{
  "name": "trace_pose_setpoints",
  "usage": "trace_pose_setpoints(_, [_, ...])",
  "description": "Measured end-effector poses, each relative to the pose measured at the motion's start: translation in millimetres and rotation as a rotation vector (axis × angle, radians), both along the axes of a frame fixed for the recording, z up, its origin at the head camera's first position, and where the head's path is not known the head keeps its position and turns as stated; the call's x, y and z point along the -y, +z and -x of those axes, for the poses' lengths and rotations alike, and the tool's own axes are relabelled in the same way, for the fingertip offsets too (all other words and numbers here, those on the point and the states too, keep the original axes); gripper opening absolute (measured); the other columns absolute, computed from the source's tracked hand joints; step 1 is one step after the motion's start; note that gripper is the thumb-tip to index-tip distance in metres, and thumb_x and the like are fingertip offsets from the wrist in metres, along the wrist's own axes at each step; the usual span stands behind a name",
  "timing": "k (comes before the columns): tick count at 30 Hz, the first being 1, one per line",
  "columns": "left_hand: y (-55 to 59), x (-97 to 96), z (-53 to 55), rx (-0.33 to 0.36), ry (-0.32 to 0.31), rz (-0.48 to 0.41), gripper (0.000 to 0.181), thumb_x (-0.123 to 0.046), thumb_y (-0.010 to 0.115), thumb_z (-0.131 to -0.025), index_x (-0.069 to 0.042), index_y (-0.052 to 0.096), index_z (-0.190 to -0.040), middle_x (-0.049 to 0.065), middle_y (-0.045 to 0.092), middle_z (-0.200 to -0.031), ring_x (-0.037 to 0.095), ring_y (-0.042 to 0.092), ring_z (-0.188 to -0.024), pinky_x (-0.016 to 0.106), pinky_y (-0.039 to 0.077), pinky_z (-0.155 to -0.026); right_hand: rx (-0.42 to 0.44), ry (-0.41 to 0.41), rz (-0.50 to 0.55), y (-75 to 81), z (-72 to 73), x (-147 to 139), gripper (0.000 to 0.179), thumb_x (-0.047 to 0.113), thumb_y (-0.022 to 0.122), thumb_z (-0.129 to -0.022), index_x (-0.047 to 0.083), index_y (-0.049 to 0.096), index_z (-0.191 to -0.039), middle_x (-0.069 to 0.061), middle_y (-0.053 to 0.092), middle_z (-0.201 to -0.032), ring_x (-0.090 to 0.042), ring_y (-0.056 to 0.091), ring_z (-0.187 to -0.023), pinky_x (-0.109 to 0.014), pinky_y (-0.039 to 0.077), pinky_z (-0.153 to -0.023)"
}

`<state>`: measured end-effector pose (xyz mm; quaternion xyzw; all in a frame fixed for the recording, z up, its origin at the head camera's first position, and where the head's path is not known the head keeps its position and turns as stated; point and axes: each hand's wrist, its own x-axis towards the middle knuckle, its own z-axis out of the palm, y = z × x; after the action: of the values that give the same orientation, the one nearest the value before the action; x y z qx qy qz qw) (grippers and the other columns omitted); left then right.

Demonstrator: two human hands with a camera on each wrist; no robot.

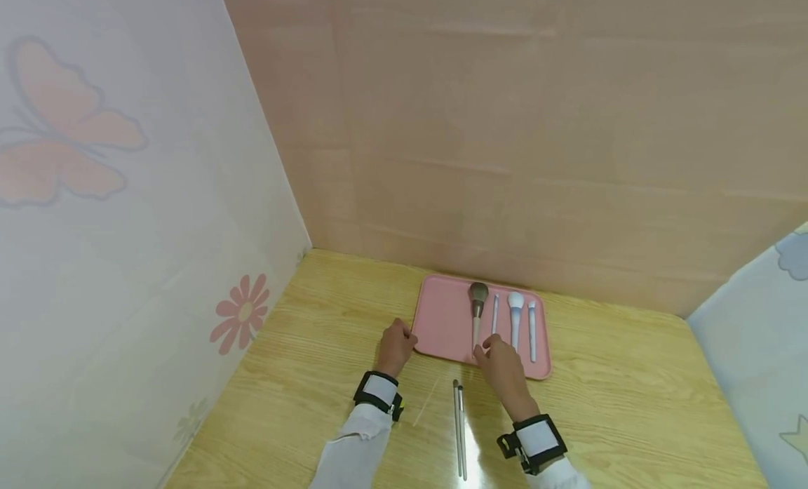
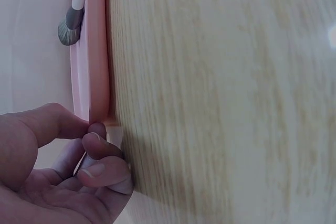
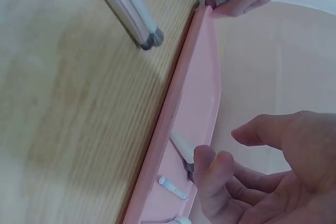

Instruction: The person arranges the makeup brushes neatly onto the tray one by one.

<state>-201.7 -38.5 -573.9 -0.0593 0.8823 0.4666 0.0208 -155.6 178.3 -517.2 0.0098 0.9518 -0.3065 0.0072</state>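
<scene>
A pink tray (image 1: 442, 324) lies on the table with several makeup brushes in a row on its right part. The left hand (image 1: 396, 347) pinches the tray's near left corner between thumb and fingers, as the left wrist view shows. Over the near edge hovers the right hand (image 1: 503, 370), close to the handle of a large dark-bristled brush (image 1: 479, 296); in the right wrist view its thumb and fingers (image 3: 213, 174) stand apart with nothing between them. A slim white brush (image 1: 495, 312), a fluffy white-tipped brush (image 1: 515, 306) and a narrower white brush (image 1: 532, 331) lie to the right.
Two thin brushes (image 1: 459, 433) lie side by side on the wooden table (image 1: 631, 405), in front of the tray and between the forearms. A beige wall (image 1: 536, 159) rises behind the table, with a decorated pale wall (image 1: 158, 229) on the left and another on the right.
</scene>
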Motion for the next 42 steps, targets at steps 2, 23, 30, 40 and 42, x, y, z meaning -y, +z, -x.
trace_pose_setpoints(2, [0.0, 0.1, -0.2, -0.001, 0.004, -0.001, 0.009, -0.004, 0.066, -0.088, -0.004, 0.057, -0.085, 0.006, 0.058, -0.074, 0.014, 0.048, -0.061, 0.026, 0.038, -0.053, 0.006, -0.002, 0.006, 0.3, -6.0, -1, 0.026, 0.019, 0.059, -0.097, -0.007, 0.06, -0.102, -0.014, 0.067, -0.076, -0.015, 0.056, -0.054, -0.028, 0.042, -0.047])
trace_pose_setpoints(23, [0.6, 0.1, -3.3, -0.026, 0.011, -0.04, 0.011, -0.002, 0.065, -0.088, -0.003, 0.056, -0.083, 0.006, 0.056, -0.074, 0.015, 0.048, -0.061, 0.026, 0.038, -0.053, 0.18, 0.028, 0.062, -2.2, -74.3, -1, 0.02, 0.019, 0.061, -0.095, 0.001, 0.061, -0.089, -0.002, 0.059, -0.067, -0.011, 0.05, -0.053, -0.026, 0.04, -0.047])
trace_pose_setpoints(30, [3.2, 1.4, -3.8, -0.013, 0.01, -0.037, 0.01, -0.002, 0.065, -0.088, -0.003, 0.056, -0.083, 0.007, 0.057, -0.073, 0.015, 0.048, -0.061, 0.026, 0.038, -0.053, 0.216, 0.07, 0.069, -7.6, -93.5, 6, 0.024, 0.025, 0.066, -0.092, 0.004, 0.059, -0.086, -0.001, 0.057, -0.067, -0.011, 0.049, -0.056, -0.025, 0.04, -0.05])
trace_pose_setpoints(40, [3.4, 0.6, -5.6, -0.024, 0.003, -0.046, 0.01, -0.001, 0.065, -0.088, -0.001, 0.056, -0.084, 0.007, 0.056, -0.073, 0.016, 0.048, -0.062, 0.027, 0.038, -0.054, 0.294, 0.086, 0.092, -11.8, -105.8, 9, 0.027, 0.029, 0.067, -0.091, 0.004, 0.058, -0.086, -0.001, 0.056, -0.069, -0.013, 0.049, -0.056, -0.027, 0.041, -0.051])
trace_pose_setpoints(42, [3.9, 0.5, -5.8, -0.023, 0.003, -0.047, 0.01, -0.001, 0.065, -0.088, -0.001, 0.056, -0.084, 0.007, 0.056, -0.073, 0.016, 0.048, -0.062, 0.027, 0.038, -0.054, 0.314, 0.084, 0.103, -12.5, -108.5, 9, 0.029, 0.031, 0.068, -0.092, 0.004, 0.057, -0.086, -0.001, 0.056, -0.071, -0.013, 0.05, -0.056, -0.027, 0.042, -0.05])
